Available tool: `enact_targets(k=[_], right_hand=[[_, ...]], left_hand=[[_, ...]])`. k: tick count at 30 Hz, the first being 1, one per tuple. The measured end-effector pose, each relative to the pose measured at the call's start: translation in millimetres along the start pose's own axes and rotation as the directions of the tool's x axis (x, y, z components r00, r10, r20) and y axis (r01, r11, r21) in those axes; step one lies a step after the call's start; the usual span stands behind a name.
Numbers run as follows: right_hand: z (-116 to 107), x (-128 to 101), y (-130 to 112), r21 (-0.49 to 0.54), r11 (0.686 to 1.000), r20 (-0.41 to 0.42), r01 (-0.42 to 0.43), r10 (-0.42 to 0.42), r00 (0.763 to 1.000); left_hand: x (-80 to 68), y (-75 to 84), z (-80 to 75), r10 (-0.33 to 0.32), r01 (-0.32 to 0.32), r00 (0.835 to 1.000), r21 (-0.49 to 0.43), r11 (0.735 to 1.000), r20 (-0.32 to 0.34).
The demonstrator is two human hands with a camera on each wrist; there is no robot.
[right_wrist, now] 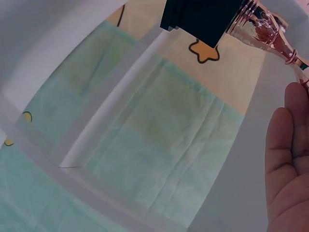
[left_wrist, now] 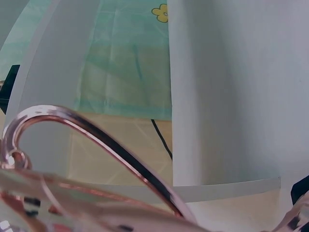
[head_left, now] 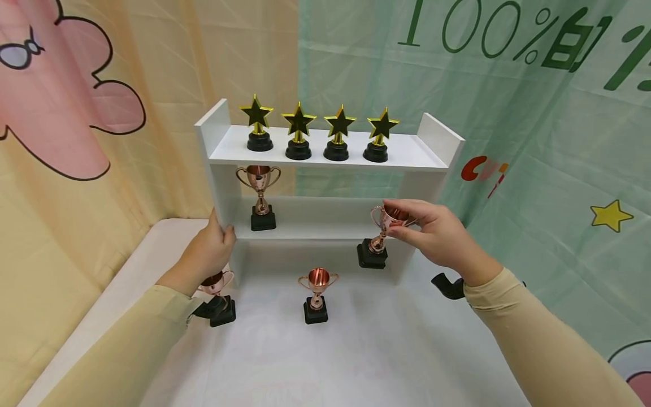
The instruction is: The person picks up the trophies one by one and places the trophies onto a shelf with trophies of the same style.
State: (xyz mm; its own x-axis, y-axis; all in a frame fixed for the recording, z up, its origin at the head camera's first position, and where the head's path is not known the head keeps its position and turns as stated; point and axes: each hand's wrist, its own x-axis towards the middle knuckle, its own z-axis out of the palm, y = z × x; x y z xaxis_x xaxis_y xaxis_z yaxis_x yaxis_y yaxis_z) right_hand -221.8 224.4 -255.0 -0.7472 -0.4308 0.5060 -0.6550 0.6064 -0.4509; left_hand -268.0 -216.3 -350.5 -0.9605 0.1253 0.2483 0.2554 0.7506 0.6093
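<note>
Printed cloth in pink, yellow and green hangs behind a white table [head_left: 152, 243] carrying a white shelf unit [head_left: 432, 141]. From the head view, the left hand [head_left: 211, 249] at nine o'clock grips the shelf's left upright, fingers curled round its edge; a copper cup [head_left: 217, 282] stands just below that wrist. Only the left wrist view shows this cup's handle close up, blurred. At centre stands another cup [head_left: 317, 282]. At three o'clock the right hand [head_left: 432, 229] pinches a held trophy [head_left: 381, 232] by its bowl, in the air in front of the middle shelf's right end. The right wrist view adds its black base from beneath.
</note>
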Motion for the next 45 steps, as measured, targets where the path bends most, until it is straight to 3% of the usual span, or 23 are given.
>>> enact_targets(k=[45], right_hand=[[31,64,-22,0.063,0.998,0.048,0.019,-0.022,0.999]], left_hand=[[0.3,1.0,-0.4,0.004,-0.004,1.0,0.0,1.0,-0.009]])
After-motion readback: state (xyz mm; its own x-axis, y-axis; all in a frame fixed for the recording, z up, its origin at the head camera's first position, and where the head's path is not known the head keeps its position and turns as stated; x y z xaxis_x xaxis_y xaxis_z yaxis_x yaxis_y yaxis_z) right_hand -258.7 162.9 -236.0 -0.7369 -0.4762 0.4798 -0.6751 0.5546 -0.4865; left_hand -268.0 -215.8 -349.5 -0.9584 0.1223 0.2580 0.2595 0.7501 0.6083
